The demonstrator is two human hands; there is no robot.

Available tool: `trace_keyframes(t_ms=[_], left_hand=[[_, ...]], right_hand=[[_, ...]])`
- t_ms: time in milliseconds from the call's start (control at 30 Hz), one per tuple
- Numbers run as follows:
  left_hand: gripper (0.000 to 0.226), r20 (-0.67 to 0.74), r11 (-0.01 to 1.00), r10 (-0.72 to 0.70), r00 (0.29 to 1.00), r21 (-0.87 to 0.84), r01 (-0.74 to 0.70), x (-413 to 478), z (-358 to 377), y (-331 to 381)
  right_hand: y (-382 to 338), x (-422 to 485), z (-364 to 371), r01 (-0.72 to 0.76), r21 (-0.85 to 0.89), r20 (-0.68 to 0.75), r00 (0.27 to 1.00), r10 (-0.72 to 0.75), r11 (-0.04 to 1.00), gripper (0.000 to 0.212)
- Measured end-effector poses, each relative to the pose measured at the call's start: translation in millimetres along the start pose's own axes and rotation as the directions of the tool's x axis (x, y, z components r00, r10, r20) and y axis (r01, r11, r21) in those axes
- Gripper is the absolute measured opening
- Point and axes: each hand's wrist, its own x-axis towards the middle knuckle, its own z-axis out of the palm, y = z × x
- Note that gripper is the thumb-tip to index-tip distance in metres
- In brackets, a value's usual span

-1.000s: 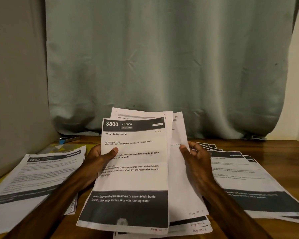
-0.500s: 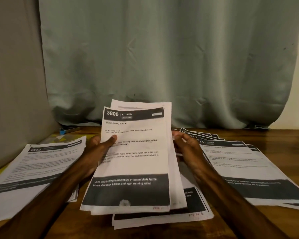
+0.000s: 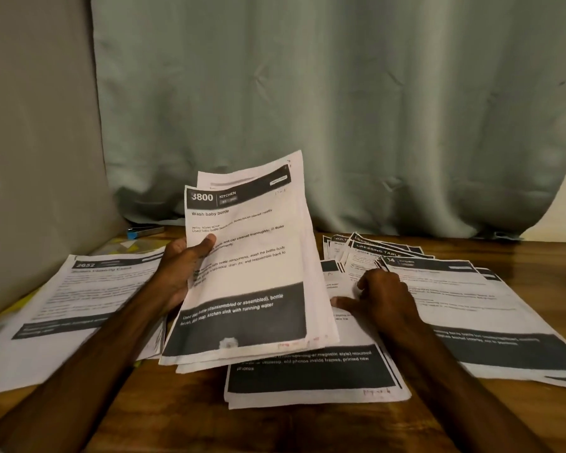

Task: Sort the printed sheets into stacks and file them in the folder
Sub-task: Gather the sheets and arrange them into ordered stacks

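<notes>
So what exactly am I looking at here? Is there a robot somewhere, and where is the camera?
There is no robot here. These are a person's two bare hands, and every picture comes from one wide-angle camera worn on the person's head, looking forward and down. The left hand grips a bundle of printed sheets, lifted and tilted. Its top sheet reads "3800 Kitchen, Wash baby bottle". The right hand rests on the middle stack, which lies on the wooden table. I cannot tell whether it pinches a sheet. Also on the table are a stack headed "2652" at the left, a wide stack at the right, and a fan of sheets further back. A grey-green curtain hangs behind.
</notes>
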Motion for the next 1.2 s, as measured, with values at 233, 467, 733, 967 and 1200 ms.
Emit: trace_keyframes(t_ms=[233,467,733,967,1200], left_hand=[[0.014,0.002,0.999,-0.004,1.0,0.05,0.004,0,0,-1],[0.018,0.014,0.997,-0.013,1.0,0.073,0.012,2,-1,-2],[0.018,0.067,0.996,-0.017,0.998,0.087,0.011,-2,3,-3],[0.037,0.184,0.991,-0.041,0.982,0.136,0.016,-9,7,-1],[0.04,0.234,0.989,-0.067,0.97,0.141,0.035,-17,11,0]], right_hand=[[-3,-1,-3,-0.031,0.166,0.036,0.999,0.025,0.986,0.036],[2,11,-2,-0.084,0.275,0.024,0.996,0.081,0.958,0.032],[7,11,-14,0.011,0.372,-0.213,0.974,0.074,0.928,0.014],[11,14,-29,0.118,0.773,-0.37,0.881,0.293,0.623,0.018],[14,17,-29,0.134,0.849,-0.322,0.898,0.301,0.51,0.013]])
